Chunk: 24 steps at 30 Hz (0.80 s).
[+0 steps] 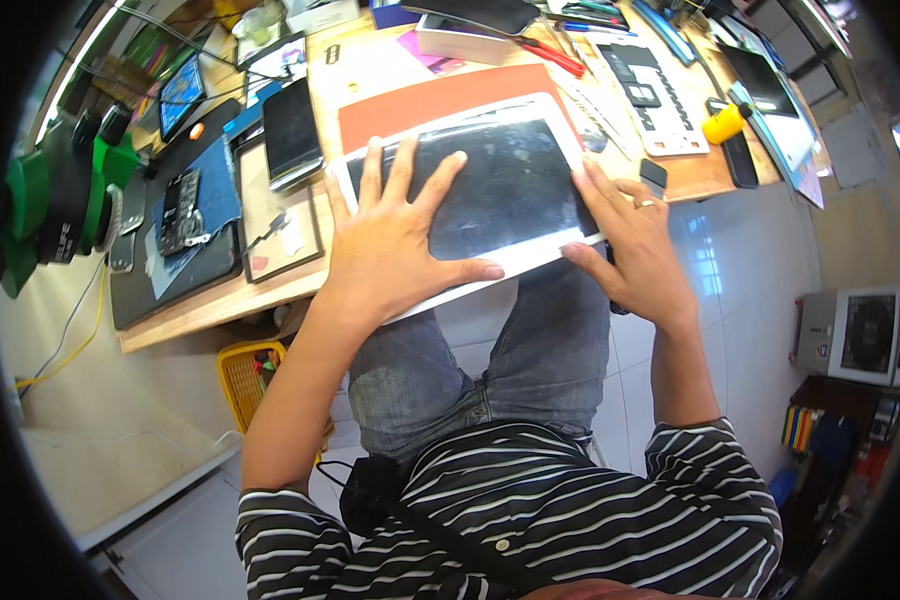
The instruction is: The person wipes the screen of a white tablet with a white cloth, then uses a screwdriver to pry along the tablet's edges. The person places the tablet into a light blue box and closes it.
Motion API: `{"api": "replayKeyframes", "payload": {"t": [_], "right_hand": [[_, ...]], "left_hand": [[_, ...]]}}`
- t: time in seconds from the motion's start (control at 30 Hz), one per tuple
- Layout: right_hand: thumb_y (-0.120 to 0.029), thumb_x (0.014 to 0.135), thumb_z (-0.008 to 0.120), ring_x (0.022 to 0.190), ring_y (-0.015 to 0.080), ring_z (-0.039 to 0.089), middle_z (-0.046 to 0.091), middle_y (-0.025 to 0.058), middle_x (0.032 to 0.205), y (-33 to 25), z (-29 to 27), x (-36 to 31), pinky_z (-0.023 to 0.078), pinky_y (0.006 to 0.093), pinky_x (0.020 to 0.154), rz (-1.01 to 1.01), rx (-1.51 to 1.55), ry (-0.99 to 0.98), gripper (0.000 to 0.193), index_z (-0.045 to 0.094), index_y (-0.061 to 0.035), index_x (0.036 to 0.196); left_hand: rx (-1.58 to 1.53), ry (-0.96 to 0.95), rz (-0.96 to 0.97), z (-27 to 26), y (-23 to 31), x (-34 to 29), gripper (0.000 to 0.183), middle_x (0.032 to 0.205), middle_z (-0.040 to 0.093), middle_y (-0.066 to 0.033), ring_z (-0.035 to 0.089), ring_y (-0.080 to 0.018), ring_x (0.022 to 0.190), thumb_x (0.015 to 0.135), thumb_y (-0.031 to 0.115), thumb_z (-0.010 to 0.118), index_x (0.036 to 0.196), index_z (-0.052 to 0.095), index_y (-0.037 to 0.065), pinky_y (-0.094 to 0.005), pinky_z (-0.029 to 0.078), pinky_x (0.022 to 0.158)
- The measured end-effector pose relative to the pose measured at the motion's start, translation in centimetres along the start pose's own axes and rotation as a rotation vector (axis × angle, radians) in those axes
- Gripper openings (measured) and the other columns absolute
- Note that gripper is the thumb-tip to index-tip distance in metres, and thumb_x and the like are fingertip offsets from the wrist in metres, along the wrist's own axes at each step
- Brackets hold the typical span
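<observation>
A white-framed tablet with a dark, smudged screen lies in front of me, its near edge jutting past the table edge over my lap. My left hand rests flat on its left side, fingers spread across the frame and screen, thumb along the near edge. At the right side, my right hand, a ring on one finger, grips the tablet's edge; the index finger lies along the frame and the thumb meets the near corner. What its fingers touch underneath is hidden. An orange-red mat shows beyond the tablet.
Left on the wooden table are a black phone, an opened device frame and a blue cloth with parts. Red-handled pliers, tweezers, a white tablet housing and a yellow bottle lie right. A yellow basket stands below.
</observation>
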State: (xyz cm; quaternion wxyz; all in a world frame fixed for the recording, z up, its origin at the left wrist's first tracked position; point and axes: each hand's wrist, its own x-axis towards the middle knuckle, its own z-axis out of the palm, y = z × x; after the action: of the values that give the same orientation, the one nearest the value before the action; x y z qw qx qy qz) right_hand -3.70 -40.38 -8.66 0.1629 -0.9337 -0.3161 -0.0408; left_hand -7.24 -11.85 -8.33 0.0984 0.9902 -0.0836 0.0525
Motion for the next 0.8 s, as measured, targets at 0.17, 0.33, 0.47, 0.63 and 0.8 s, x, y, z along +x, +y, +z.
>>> {"api": "replayKeyframes", "payload": {"t": [0.17,0.33,0.47,0.63,0.8], "right_hand": [[-0.049,0.099,0.059,0.152,0.0395,0.029,0.040,0.0194,0.161,0.2,0.6,0.0,0.015,0.0651,0.119,0.010,-0.090,-0.015,0.074,0.039,-0.0079,0.157],[-0.060,0.101,0.051,0.155,0.0440,0.020,0.039,0.0170,0.161,1.4,1.7,-0.7,0.014,0.0742,0.116,-0.005,-0.052,0.052,0.076,0.043,-0.0056,0.154],[-0.053,0.103,0.051,0.154,0.0445,0.021,0.039,0.0158,0.162,0.4,2.3,-2.9,0.013,0.0743,0.116,0.052,0.006,0.107,0.069,0.044,-0.0050,0.153],[-0.042,0.105,0.051,0.154,0.0432,0.022,0.038,0.0153,0.162,-0.7,3.3,-2.3,0.015,0.0717,0.116,0.053,-0.050,0.148,0.061,0.044,-0.0051,0.153],[-0.040,0.103,0.057,0.155,0.0413,0.022,0.043,0.0188,0.159,-1.1,3.6,-1.0,0.013,0.0691,0.118,0.147,0.027,0.183,0.063,0.044,-0.0037,0.152]], "left_hand": [[-0.049,-0.017,0.017,1.0,2.8,3.5,0.128,0.164,0.027,-0.0306,0.021,-0.0414,0.156,0.064,0.085,0.072,0.156,0.038,0.004,-0.0660,0.013,0.122],[0.038,-0.117,-0.021,1.4,3.5,5.7,0.127,0.168,0.023,-0.0234,0.018,-0.0365,0.158,0.069,0.084,0.071,0.161,0.029,0.007,-0.0645,0.010,0.123],[0.029,-0.131,-0.013,1.4,3.4,5.3,0.123,0.170,0.019,-0.0224,0.016,-0.0367,0.158,0.075,0.083,0.066,0.162,0.027,0.007,-0.0644,0.009,0.123],[0.028,-0.200,-0.042,1.2,3.7,6.6,0.131,0.173,0.015,-0.0141,0.010,-0.0332,0.160,0.072,0.085,0.067,0.164,0.020,0.004,-0.0659,0.008,0.123],[-0.017,-0.159,-0.046,3.1,2.8,9.2,0.136,0.174,0.009,-0.0131,0.004,-0.0293,0.161,0.071,0.096,0.052,0.165,0.017,0.004,-0.0684,0.005,0.123]]}}
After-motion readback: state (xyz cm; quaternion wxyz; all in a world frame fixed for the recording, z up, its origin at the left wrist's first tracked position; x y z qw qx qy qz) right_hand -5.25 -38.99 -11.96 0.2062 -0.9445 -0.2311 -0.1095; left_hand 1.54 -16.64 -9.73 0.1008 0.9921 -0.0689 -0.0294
